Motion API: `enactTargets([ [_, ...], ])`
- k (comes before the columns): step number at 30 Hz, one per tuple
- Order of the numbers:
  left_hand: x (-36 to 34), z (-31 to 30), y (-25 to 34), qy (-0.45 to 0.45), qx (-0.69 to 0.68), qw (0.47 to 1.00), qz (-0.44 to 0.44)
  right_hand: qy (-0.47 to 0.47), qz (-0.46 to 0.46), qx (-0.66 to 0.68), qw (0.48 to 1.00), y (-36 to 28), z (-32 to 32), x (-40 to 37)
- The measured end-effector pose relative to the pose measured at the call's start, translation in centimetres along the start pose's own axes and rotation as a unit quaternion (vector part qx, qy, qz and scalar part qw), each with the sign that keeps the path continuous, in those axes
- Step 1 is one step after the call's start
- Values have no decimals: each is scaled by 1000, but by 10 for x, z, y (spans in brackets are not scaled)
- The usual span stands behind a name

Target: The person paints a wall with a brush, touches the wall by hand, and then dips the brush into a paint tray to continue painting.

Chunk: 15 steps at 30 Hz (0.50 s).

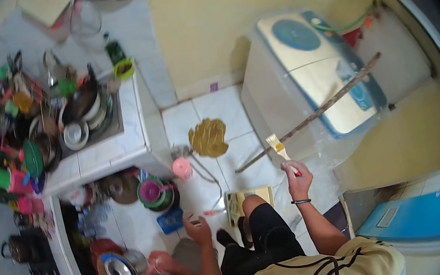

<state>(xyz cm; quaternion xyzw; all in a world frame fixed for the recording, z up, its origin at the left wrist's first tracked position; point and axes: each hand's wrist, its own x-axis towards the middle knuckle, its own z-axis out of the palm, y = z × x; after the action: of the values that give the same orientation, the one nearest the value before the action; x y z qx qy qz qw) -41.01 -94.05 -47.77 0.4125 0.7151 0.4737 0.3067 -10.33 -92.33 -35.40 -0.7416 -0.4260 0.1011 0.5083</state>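
The brush is beside the stick leaning on the washing machine

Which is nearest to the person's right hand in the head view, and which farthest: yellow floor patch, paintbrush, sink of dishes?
1. paintbrush, gripped in the right hand itself.
2. yellow floor patch, on the tiles to the left.
3. sink of dishes, far left in the counter.

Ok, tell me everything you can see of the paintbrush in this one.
The paintbrush is small and flat, with pale bristles stained yellow, a light handle and red showing at the grip. The right hand holds it by the handle's end, bristles up, in the air before the washing machine. It overlaps a long stick in view; contact cannot be told.
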Motion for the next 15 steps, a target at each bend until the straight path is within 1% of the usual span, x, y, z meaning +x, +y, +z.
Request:
enactTargets([
  [2, 32, -8, 11, -11, 11, 996, 86, 86, -40, 27, 995, -9, 2, 37],
  [4, 54, -14, 28, -27, 40, 992, 116, 155, 13, 186, 970, -57, 8, 79],
  [5, 66, -12, 38, -37, 67, 987, 140, 183, 6, 218, 958, -69, 13, 100],
  [6, 75, -8, 51, -43, 66, 986, 146, 212, -2, 249, 945, -76, 17, 122],
  [7, 84, -2, 65, -65, 42, 987, 140, 220, -1, 247, 944, -82, 22, 145],
  [9, 108, 19, 76, -100, 14, 985, 142, 252, 1, 316, 915, -85, 32, 189],
  [10, 122, 34, 81, -105, 14, 983, 151, 261, 0, 318, 911, -83, 39, 214],
  [12, 156, 69, 97, -122, 2, 979, 163, 280, -10, 386, 879, -81, 57, 272],
  [13, 173, 85, 109, -148, 46, 978, 142, 286, -10, 395, 873, -75, 66, 303],
  [14, 190, 103, 124, -151, 45, 976, 152, 294, -13, 398, 869, -69, 75, 334],
  [15, 207, 126, 152, -178, 31, 973, 145, 307, -10, 413, 857, -65, 83, 369],
])
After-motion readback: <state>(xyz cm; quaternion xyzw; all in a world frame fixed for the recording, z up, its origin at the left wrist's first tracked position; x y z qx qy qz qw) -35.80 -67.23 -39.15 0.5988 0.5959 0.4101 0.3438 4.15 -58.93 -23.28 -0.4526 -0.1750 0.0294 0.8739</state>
